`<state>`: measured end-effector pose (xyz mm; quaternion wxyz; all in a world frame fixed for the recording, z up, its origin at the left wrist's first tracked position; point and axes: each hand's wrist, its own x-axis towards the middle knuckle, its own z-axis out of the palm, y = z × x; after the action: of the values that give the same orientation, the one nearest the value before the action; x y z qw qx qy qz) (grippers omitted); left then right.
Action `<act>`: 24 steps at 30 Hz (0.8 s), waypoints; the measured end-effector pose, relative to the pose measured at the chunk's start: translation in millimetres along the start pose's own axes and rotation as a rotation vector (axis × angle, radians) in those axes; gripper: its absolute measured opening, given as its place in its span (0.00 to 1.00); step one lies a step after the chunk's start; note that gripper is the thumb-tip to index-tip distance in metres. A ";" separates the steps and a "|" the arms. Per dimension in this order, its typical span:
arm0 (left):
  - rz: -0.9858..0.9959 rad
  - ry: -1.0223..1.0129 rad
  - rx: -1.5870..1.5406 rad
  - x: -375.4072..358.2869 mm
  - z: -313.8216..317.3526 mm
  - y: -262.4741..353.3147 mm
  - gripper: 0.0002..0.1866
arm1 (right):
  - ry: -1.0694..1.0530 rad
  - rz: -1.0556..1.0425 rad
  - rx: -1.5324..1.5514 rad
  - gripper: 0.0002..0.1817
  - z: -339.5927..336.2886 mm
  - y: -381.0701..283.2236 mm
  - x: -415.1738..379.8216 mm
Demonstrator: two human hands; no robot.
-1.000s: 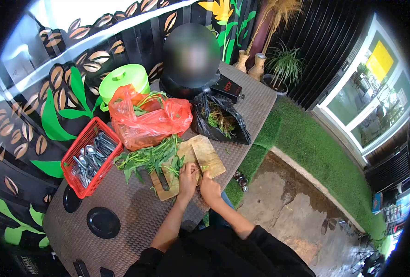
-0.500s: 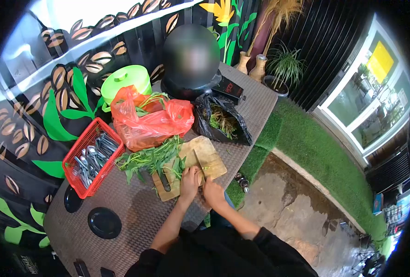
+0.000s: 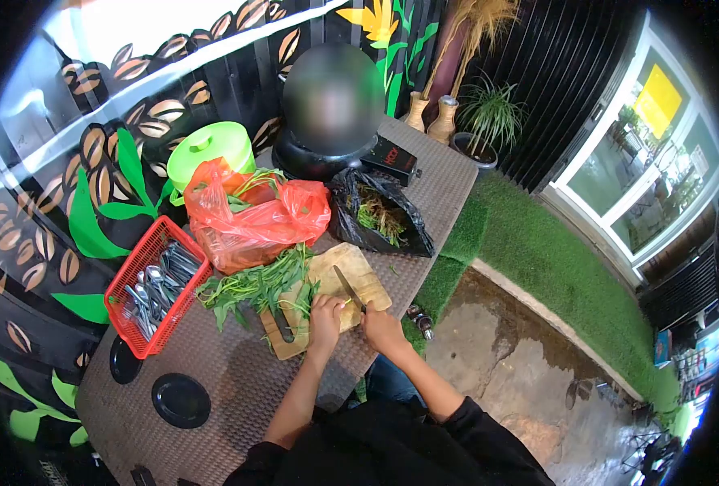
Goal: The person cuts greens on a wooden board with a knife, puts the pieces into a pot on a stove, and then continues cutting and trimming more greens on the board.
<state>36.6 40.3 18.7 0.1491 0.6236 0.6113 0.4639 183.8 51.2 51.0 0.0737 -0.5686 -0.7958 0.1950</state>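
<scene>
A wooden cutting board (image 3: 365, 279) lies on the table in front of me. My right hand (image 3: 384, 330) is closed around the handle of a knife (image 3: 345, 281), whose blade points away over the board. Just left of it, my left hand (image 3: 325, 322) has its fingers curled on the stems of leafy greens (image 3: 266, 283). The fingertips partly hide those stems, and a small pale-green piece shows beside them. The rest of the greens spread leftward off the board. Near my left hand, a dark-handled utensil (image 3: 281, 322) rests on the board's left part.
Behind the board are a red plastic bag (image 3: 250, 231), a black bag (image 3: 347, 215) with plant scraps and a green lidded pot (image 3: 206, 154). A red basket (image 3: 137, 344) of cutlery and two black plates (image 3: 181, 400) (image 3: 125, 361) stand left. The table edge is right.
My hands have moved slightly apart, the right one shifting rightward with the knife. The knife blade now slants more to the left. The whole view has shifted a little.
</scene>
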 end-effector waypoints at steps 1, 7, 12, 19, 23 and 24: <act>0.011 0.013 0.007 -1.1 -0.1 0.6 0.05 | -0.002 -0.001 0.001 0.16 3.4 -2.9 -2.6; 0.059 0.039 0.028 -3.7 3.8 -6.5 0.04 | 0.023 0.067 -0.098 0.12 39.7 -13.2 -2.4; 0.072 0.046 0.033 -3.3 3.6 -5.3 0.04 | 0.125 0.021 -0.051 0.14 35.4 -8.4 -1.6; 0.097 0.089 0.041 -4.9 3.2 -4.7 0.03 | 0.194 0.000 0.019 0.12 43.8 -15.8 11.5; 0.101 0.111 0.040 -3.1 3.4 -3.3 0.03 | 0.141 0.052 -0.012 0.12 48.1 -17.5 -7.1; 0.090 0.082 0.048 -4.0 1.8 -3.3 0.04 | 0.109 0.096 -0.032 0.13 48.2 -22.8 -11.7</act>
<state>36.6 38.0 13.7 0.0880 0.6344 0.5993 0.4802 151.5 23.0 17.2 0.0983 -0.6171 -0.7653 0.1543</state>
